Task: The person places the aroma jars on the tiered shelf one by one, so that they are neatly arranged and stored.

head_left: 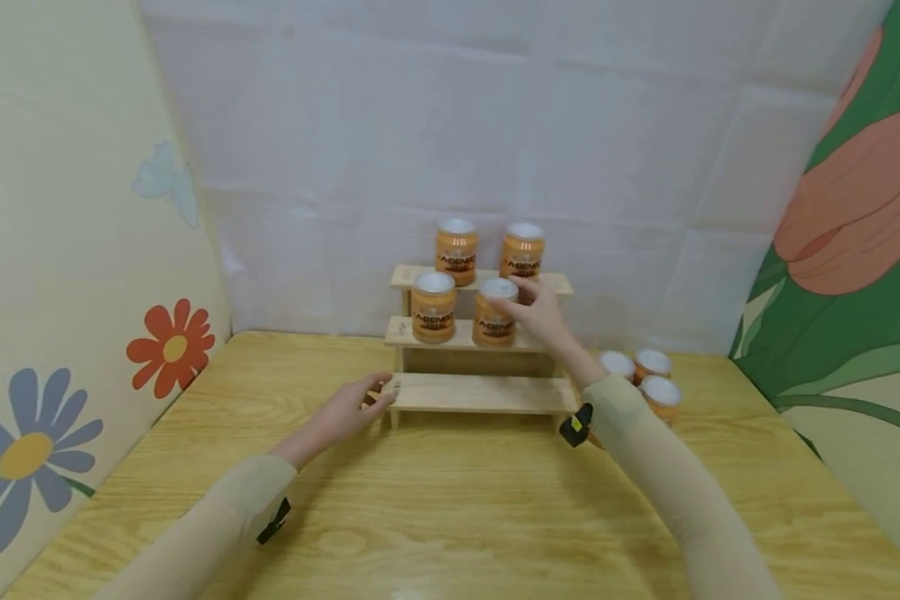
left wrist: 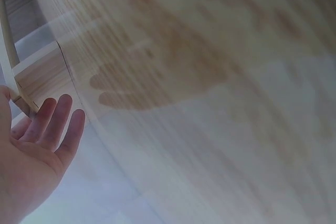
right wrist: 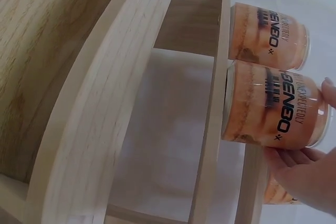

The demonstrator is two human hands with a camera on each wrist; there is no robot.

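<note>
We see the right hand (head_left: 542, 317) gripping the orange cylindrical jar with a white lid (head_left: 494, 312), fingers curled round its top and side; this jar stands on the middle step of the three-tier pale wooden stepped rack (head_left: 480, 393), right of a second orange jar (head_left: 432, 306). Two further orange jars (head_left: 457, 251) occupy the far top step. The left hand (head_left: 342, 414) rests with fingers straight and apart against the near left corner of the rack's bottom step. Three white-lidded jars (head_left: 648, 377) stand on the yellow wood-grain table (head_left: 450, 517), right of the rack.
</note>
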